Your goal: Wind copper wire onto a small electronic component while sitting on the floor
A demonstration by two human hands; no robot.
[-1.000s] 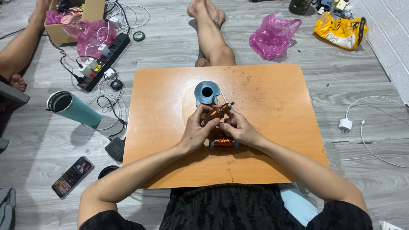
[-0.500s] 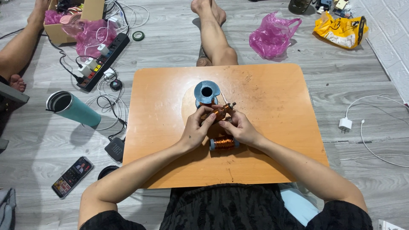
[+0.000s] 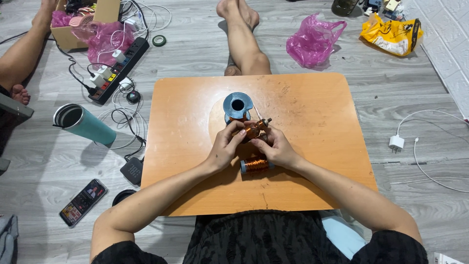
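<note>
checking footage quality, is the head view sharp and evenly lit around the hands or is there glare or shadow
Head view: sharp and evenly lit; left hand and right hand show crisply on the small copper-wound motor rotor; soft shadows only, faint sheen on the orange wooden table; edges bend slightly.

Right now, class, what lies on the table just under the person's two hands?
A spool of copper wire lies on its side on the orange table, below the left hand and right hand. The wrists cover the table beside it.

Blue spool (image 3: 237,105) is standing just beyond the fingertips (image 3: 239,131), blocking forward passage. Copper wire spool (image 3: 257,165) is lying just behind them. Bare orange table (image 3: 322,122) is lying open either side.
</note>
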